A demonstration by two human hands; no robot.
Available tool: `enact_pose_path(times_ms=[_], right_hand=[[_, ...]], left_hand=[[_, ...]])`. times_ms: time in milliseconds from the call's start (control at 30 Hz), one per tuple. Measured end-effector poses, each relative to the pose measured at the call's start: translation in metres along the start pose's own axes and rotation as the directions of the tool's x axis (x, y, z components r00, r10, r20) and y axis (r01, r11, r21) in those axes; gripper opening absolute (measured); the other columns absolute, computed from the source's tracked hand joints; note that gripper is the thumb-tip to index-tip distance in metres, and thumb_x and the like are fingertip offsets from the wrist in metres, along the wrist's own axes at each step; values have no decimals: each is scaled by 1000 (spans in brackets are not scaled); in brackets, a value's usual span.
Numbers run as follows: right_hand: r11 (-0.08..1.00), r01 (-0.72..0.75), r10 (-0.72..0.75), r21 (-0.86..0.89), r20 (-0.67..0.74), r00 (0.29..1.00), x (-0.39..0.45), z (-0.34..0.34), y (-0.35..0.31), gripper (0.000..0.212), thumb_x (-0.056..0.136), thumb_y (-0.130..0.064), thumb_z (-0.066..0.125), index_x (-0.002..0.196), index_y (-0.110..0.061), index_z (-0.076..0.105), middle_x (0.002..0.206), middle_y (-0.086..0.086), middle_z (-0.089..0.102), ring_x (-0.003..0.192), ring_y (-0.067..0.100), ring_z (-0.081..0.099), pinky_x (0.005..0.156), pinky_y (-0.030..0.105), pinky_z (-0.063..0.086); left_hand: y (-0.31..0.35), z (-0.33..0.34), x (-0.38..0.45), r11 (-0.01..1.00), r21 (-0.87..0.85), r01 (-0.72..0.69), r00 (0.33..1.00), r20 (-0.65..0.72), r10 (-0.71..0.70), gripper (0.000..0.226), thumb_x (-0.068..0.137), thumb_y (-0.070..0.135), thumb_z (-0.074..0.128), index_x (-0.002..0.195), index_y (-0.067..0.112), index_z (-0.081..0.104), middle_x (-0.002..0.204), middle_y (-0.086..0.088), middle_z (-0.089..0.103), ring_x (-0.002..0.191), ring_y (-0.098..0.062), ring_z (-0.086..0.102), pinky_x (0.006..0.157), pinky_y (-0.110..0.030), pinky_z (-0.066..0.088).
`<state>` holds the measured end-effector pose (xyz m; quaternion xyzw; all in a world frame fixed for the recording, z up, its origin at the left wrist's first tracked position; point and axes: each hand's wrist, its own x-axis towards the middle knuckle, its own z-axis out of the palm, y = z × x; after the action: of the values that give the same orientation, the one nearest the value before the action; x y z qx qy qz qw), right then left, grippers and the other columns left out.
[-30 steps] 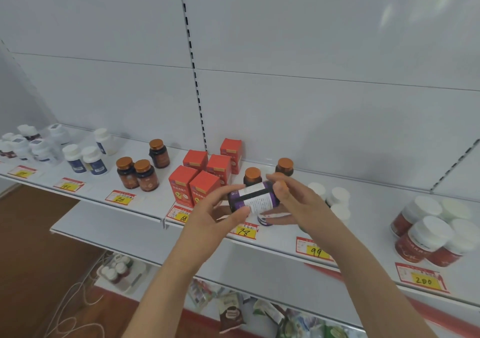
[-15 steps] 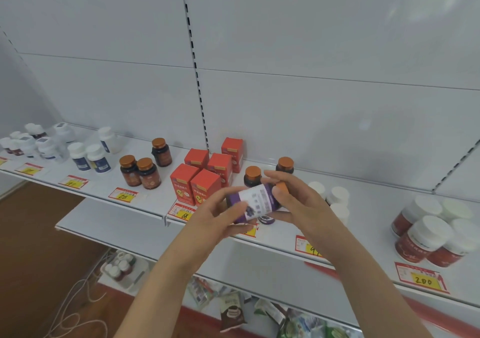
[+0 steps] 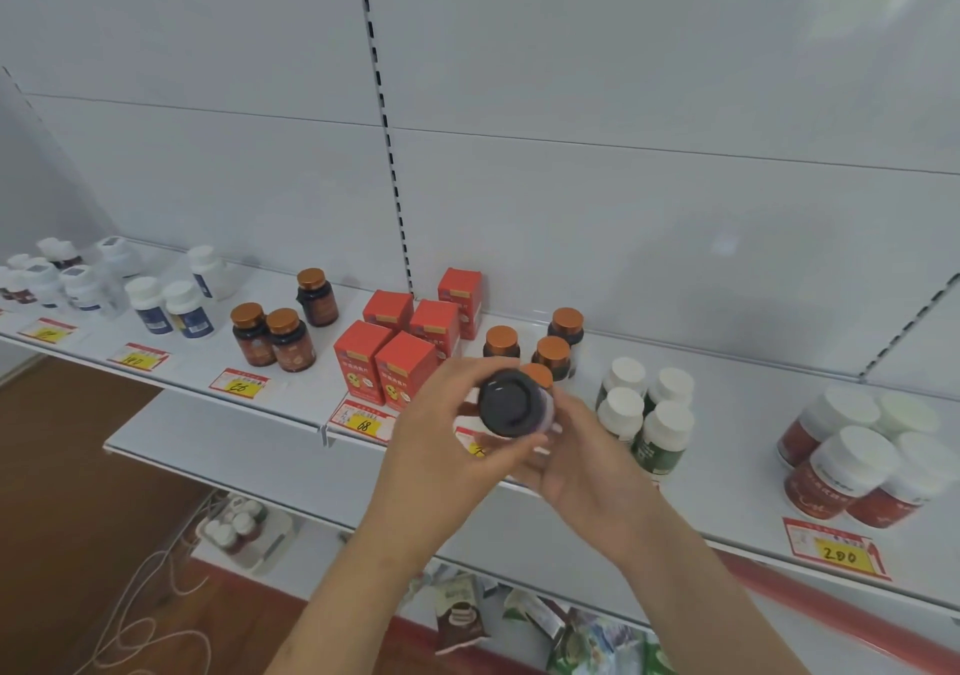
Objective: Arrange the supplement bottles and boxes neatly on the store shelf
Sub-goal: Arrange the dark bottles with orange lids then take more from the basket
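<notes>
Both the left hand [image 3: 447, 435] and the right hand [image 3: 587, 472] grip one purple bottle [image 3: 511, 409]; five red boxes [image 3: 410, 342] stand left, four green bottles [image 3: 644, 414] right.

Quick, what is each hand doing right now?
Left hand: holding the purple bottle.
Right hand: holding the same purple bottle from the other side.

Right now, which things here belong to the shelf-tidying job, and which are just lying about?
Job:
purple bottle held by left hand and right hand
red boxes
orange-capped bottles
green bottles

Lying about:
white cable
snack packets below
</notes>
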<state>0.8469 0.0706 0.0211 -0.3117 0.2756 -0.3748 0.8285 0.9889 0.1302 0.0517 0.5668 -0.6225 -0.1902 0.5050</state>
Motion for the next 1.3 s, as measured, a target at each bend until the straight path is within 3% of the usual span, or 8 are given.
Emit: enact_pose_path(times_ms=[167, 267, 333, 400, 533, 767, 933, 1300], right_hand=[[992, -25, 26, 122, -7, 1000, -1, 2, -1, 36, 102, -31, 46, 123, -6, 63, 112, 16, 70, 99, 26, 69, 74, 32, 61], [959, 222, -252, -176, -164, 954, 2, -3, -7, 26, 101, -24, 52, 122, -12, 62, 114, 14, 72, 103, 28, 70, 82, 38, 60], [739, 347, -522, -578, -166, 837, -1, -2, -12, 24, 97, -17, 60, 118, -28, 59, 112, -3, 72, 105, 18, 69, 89, 37, 57], [478, 375, -635, -795, -17, 772, -6, 3, -14, 39, 90, -15, 68, 120, -37, 56, 109, -21, 69, 102, 7, 68, 88, 27, 54], [320, 398, -589, -859, 149, 795, -11, 12, -6, 53, 83, -16, 75, 122, -44, 53, 107, -37, 61, 104, -7, 63, 86, 8, 48], [110, 262, -548, -959, 161, 821, 11, -13, 9, 42, 99, -36, 53, 139, -40, 40, 133, -19, 51, 118, -12, 45, 96, 2, 30], [-126, 48, -494, -991, 105, 863, 27, -32, 24, 57, 103, -33, 47, 155, -24, 27, 162, -8, 23, 148, 10, 21, 119, 20, 14], [-139, 58, -518, -989, 123, 846, 32, -32, 23, 51, 102, -28, 49, 151, -21, 35, 159, -6, 30, 145, 13, 30, 114, 17, 19]], left_hand=[[-3, 4, -4, 971, 175, -162, 982, 122, 141, 59, 77, 17, 83, 127, 34, 58, 126, 22, 55, 125, -3, 50, 103, -14, 40], [-14, 5, -6, 986, 155, -65, 992, 116, 47, 57, 80, 17, 81, 125, 35, 53, 121, 25, 54, 117, 1, 53, 97, -11, 43], [-22, 7, -8, 991, 126, 38, 991, 124, -54, 53, 82, 22, 79, 124, 37, 52, 120, 26, 55, 115, 2, 55, 97, -14, 46], [-27, 10, -9, 993, 72, 91, 988, 118, -99, 48, 83, 25, 79, 122, 36, 54, 118, 23, 60, 114, 0, 57, 98, -16, 47], [-33, 16, -6, 993, 80, 84, 994, 60, -89, 43, 84, 29, 76, 122, 36, 57, 113, 21, 63, 109, -2, 59, 88, -16, 48], [-90, 29, -1, 968, 53, 244, 970, -10, -244, 48, 77, 26, 83, 116, 39, 58, 109, 21, 67, 100, 2, 62, 88, -19, 53], [-115, 37, 25, 949, 99, 299, 954, -44, -296, 46, 79, 26, 82, 119, 32, 61, 109, 17, 66, 95, 1, 58, 76, -3, 38], [-158, 62, 25, 957, 87, 278, 960, 17, -280, 37, 80, 31, 78, 114, 32, 63, 99, 14, 68, 88, -4, 66, 77, -22, 53]])
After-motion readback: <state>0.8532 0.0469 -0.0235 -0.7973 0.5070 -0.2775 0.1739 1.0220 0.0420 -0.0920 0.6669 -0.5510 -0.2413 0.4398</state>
